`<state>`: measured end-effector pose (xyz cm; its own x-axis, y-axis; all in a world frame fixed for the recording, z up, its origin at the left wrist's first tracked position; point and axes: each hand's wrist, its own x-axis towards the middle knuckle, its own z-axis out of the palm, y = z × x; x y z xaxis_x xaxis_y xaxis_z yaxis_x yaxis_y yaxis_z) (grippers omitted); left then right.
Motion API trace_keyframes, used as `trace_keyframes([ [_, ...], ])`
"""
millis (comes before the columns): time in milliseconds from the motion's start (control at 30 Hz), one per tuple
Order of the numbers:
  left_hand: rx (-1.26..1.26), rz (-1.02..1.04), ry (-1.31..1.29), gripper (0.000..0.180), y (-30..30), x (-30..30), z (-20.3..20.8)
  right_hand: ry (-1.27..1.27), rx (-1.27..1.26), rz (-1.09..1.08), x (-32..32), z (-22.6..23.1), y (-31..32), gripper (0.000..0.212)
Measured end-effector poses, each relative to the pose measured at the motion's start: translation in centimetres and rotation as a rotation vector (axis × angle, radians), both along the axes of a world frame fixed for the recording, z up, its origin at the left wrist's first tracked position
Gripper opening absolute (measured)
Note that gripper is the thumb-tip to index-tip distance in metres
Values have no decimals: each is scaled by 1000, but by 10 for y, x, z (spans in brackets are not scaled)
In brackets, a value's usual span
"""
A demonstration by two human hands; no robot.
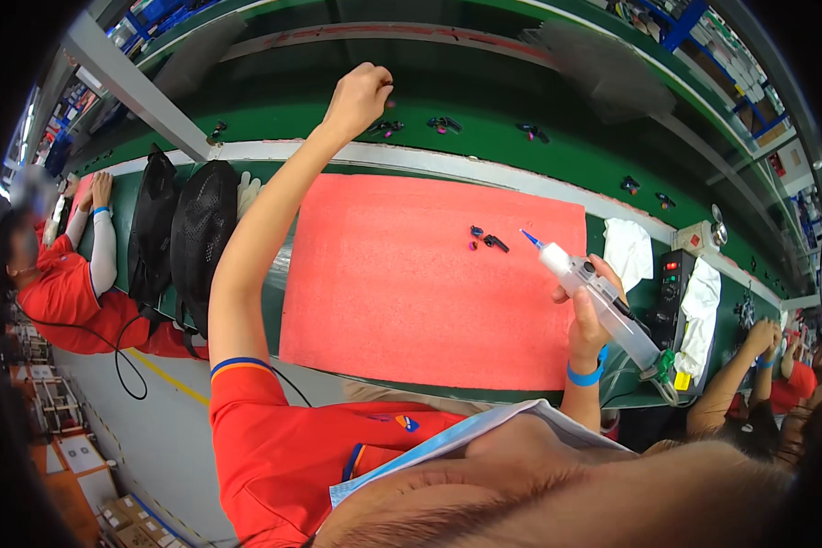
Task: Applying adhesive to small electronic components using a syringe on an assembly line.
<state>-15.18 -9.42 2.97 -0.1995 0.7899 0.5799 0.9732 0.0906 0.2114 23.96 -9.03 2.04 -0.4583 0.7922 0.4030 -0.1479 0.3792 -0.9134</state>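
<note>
My left hand [361, 96] is stretched far out over the green conveyor belt [484, 100], its fingers pinched on a small dark part near other small black and pink parts [443, 124]. My right hand [586, 315] grips a clear syringe dispenser [598, 297] with a blue needle tip pointing up-left, held above the right edge of the red foam mat [411, 292]. Two small black and pink parts [486, 239] lie on the mat near the needle tip.
Black mesh bags [192, 233] and a white glove lie left of the mat. A black control box [671, 283] with red lights and white cloths [628, 248] stand at the right. One person sits at the left [68, 283], another at the right [749, 365].
</note>
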Motion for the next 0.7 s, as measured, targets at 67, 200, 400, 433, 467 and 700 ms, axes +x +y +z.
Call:
trace_keyframes([
  [67,82,-10,-240,5,-15,29,8,50,38,20,0,0,-1,51],
  [200,-419,-323,-1255,6,-58,103,16,87,64,-3,-6,6,-8,46],
  [400,-591,-378,-1723,7,-84,175,-14,-101,221,57,10,-13,1,48],
  [433,-601,-381,-1731,7,-85,179,-18,-64,188,2,4,-9,-4,42],
  [467,-558,-375,-1746,8,-85,183,-23,-27,157,-54,-3,-4,-9,36],
  [700,-396,-393,-1774,7,-90,192,-34,-255,491,-110,-12,15,-15,33],
])
